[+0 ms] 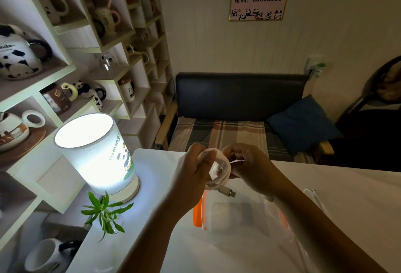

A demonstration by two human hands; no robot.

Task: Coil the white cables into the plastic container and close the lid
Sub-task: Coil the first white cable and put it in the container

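Coiling is going on: the left hand point(191, 164) and right hand point(249, 164) are both gripping the looped white cable point(219, 170), at 12 o'clock above the clear orange-clipped plastic container point(236, 216), needing lowering in next.

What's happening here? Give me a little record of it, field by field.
left hand: grips the coiled white cable
right hand: pinches the coil's other side
cable plug: hangs loose below the coil
plastic container: on the white table, under the hands, orange latch on its side
second cable: lies right of the container
lamp: lit, at left
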